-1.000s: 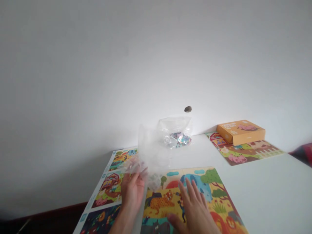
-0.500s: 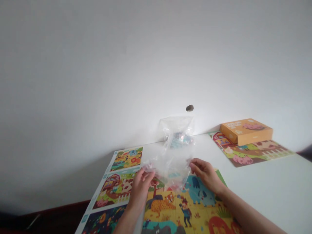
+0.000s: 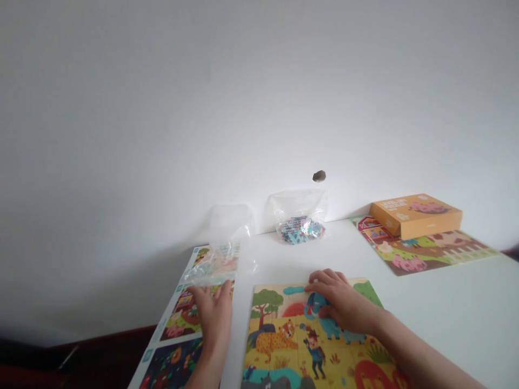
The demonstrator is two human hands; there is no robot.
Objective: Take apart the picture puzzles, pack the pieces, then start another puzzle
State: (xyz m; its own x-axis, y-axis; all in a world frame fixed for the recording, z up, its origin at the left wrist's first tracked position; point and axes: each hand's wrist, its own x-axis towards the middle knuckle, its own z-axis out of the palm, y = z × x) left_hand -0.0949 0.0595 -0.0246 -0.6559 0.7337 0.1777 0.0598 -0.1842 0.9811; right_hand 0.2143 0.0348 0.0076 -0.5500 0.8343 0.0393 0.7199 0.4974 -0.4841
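My left hand is over the picture sheet on the left, its fingers spread and holding nothing. Just beyond its fingertips is a clear plastic bag, crumpled on the sheet's far end with its top raised against the wall. My right hand rests, fingers loosely bent and apart, on the far edge of an assembled jigsaw puzzle. Its picture shows a leopard, an explorer and blue elephants; the hand covers part of the elephants. The puzzle's near edge is cut off by the frame.
A second clear bag with colourful puzzle pieces leans against the wall. At the right, an orange puzzle box sits on a farm puzzle. The white table ends along the left sheet. The wall has a small hole.
The clear bag that was between both hands over the puzzle is now at the left, out of them. My left hand has moved left and opened; my right hand has settled on the puzzle.
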